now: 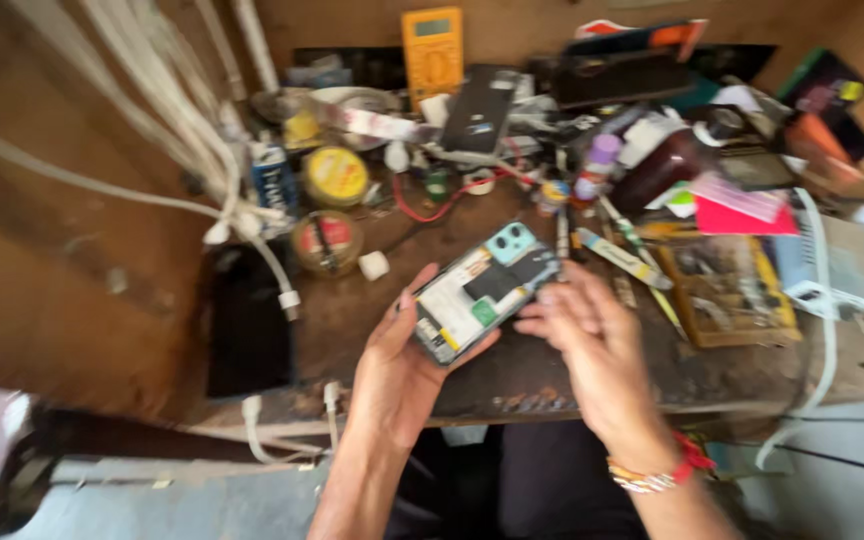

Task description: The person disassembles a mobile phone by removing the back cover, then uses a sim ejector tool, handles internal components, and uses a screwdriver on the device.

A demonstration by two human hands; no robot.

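Phone (477, 300), back cover off and internals exposed, sits at bench centre; I read its long axis running from 7 o'clock up to 1 o'clock, camera block at the 1 o'clock end. Left hand (402, 365) cradles it from below at 7 o'clock, fingers wrapped along the lower edge. Right hand (592, 340) lies at 3 o'clock, fingertips (544, 298) pinched at the right edge; I cannot tell what, if anything, they hold. Round tin (327, 242) at 10 o'clock has its lid on. Yellow tray (732, 290) at 3 o'clock holds small parts, blurred. Yellow multimeter (432, 50) stands at 12 o'clock.
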